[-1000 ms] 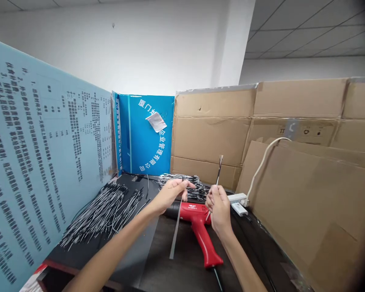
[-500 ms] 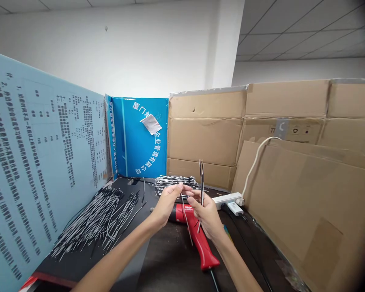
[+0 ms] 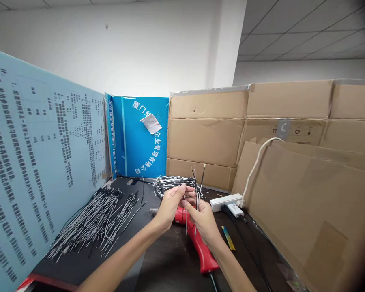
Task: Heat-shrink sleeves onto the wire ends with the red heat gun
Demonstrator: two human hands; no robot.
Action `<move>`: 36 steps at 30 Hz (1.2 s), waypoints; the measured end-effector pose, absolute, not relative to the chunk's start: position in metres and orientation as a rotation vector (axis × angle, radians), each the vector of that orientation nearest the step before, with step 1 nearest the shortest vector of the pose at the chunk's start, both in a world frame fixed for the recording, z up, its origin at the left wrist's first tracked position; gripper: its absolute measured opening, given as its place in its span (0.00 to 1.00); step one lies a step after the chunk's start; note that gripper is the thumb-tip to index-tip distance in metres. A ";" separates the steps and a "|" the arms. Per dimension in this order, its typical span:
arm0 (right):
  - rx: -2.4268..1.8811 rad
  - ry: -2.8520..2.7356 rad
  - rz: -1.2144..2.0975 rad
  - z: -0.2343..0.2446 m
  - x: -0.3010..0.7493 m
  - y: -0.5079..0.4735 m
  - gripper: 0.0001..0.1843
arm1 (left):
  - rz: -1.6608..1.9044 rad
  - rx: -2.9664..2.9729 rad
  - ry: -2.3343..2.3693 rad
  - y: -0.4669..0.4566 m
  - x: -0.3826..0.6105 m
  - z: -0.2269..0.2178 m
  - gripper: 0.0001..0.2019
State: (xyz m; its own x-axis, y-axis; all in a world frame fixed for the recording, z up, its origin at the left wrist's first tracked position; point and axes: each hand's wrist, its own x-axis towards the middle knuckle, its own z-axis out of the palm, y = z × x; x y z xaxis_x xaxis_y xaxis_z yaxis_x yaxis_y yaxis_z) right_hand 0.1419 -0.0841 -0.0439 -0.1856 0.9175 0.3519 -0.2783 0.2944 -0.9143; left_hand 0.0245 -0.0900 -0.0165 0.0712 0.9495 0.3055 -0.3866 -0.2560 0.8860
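While the left hand (image 3: 169, 207) and right hand (image 3: 204, 224) pinched a few thin black-and-white wires (image 3: 196, 184) close together above a red heat gun (image 3: 202, 253), a slipped grip could have dropped strands onto it (its nozzle (image 3: 153, 211) lay just left of the hands), and a careless release could have tangled them into the heaped wires (image 3: 91, 227) further left.
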 end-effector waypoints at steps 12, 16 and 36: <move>-0.685 -1.451 1.140 -0.056 0.137 -0.082 0.15 | 1.583 1.174 0.734 -0.086 0.009 -0.010 0.21; -0.695 -1.413 1.160 -0.053 0.137 -0.083 0.16 | 1.491 1.155 0.730 -0.087 0.010 -0.021 0.23; -0.696 -1.336 1.189 -0.059 0.139 -0.083 0.20 | 1.594 1.078 0.735 -0.093 0.019 -0.035 0.17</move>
State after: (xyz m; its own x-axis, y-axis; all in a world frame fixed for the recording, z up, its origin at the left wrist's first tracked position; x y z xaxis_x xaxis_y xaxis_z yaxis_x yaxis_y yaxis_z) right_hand 0.1385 -0.0832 -0.0591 -0.1649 0.9211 0.3526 -0.2437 0.3084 -0.9195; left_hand 0.0190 -0.0926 -0.0349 -0.0673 0.9575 0.2805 -0.4087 -0.2829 0.8677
